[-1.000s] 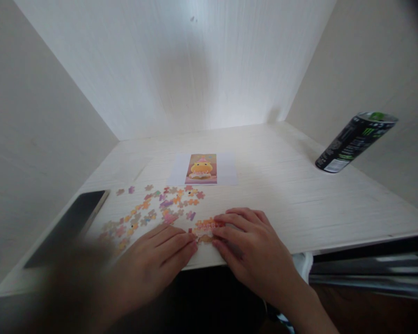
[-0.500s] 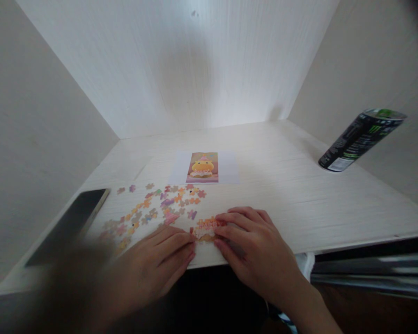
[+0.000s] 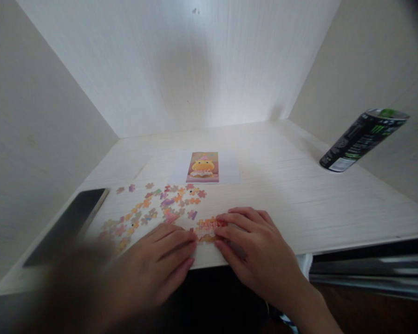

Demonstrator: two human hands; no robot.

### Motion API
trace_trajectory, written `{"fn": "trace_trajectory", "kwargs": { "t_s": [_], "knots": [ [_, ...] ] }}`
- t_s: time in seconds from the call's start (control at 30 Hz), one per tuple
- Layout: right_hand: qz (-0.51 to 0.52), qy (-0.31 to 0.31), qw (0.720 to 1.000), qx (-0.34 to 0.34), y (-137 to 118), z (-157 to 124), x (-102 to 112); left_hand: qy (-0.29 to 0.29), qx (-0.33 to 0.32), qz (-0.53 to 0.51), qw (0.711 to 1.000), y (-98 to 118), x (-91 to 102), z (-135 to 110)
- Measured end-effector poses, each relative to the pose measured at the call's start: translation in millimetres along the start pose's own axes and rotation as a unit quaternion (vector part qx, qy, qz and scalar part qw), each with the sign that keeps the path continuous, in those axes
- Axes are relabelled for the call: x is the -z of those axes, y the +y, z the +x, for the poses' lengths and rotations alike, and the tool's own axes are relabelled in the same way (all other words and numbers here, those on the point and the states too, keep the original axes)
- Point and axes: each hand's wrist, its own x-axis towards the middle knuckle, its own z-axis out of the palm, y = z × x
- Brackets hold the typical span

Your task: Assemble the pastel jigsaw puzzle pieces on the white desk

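A small joined block of jigsaw puzzle pieces point(image 3: 205, 228), orange on top with white and brown below, lies near the table's front edge. My left hand point(image 3: 160, 260) has its fingers pressed together at the block's left side, on a small reddish puzzle piece point(image 3: 191, 230). From the right, my right hand point(image 3: 254, 241) holds the block, thumb low and fingertips over its upper and right parts. Part of the block is hidden under those fingers. Loose puzzle pieces point(image 3: 167, 202) in orange, pink, purple and grey spread out beyond my left hand.
Behind the pieces, a printed picture point(image 3: 202, 168) of a yellow character with a cake lies on white paper point(image 3: 230, 168). A dark phone point(image 3: 69, 225) rests at the left. At the right stands a black drink can point(image 3: 362, 140). Pale panels point(image 3: 202, 69) enclose the white table point(image 3: 282, 185).
The left fingertips have shifted very slightly at the block's left side. My right hand and the loose pieces look the same.
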Motion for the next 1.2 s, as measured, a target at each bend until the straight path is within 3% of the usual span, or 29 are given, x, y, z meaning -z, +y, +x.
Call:
{"fn": "trace_trajectory", "kwargs": {
  "t_s": [0.17, 0.27, 0.43, 0.5, 0.93, 1.2],
  "knots": [
    [0.0, -0.002, 1.0, 0.002, 1.4, -0.2, 0.7, -0.014, -0.015, 0.025, 0.999, 1.5, 4.2, 4.0],
    [0.003, 0.001, 1.0, 0.002, 1.8, -0.2, 0.2, 0.016, -0.006, 0.018, 1.0, -0.6, 3.6, -0.5],
    [0.003, 0.001, 1.0, 0.001, 1.4, 0.7, -0.8, 0.092, 0.096, 0.028, 0.991, -7.8, -3.1, -22.3],
    [0.007, -0.003, 1.0, 0.001, 1.4, 1.2, -0.6, 0.079, 0.119, 0.034, 0.989, -7.5, -3.6, -27.3],
    [0.061, 0.049, 0.991, -0.112, 9.1, 5.7, -3.1, -0.074, 0.118, 0.005, 0.99, 4.8, -0.7, -23.3],
    [0.08, 0.094, 0.978, -0.168, 9.8, 9.3, -6.0, 0.028, 0.112, -0.025, 0.993, 31.4, 14.4, -47.1]
  ]
}}
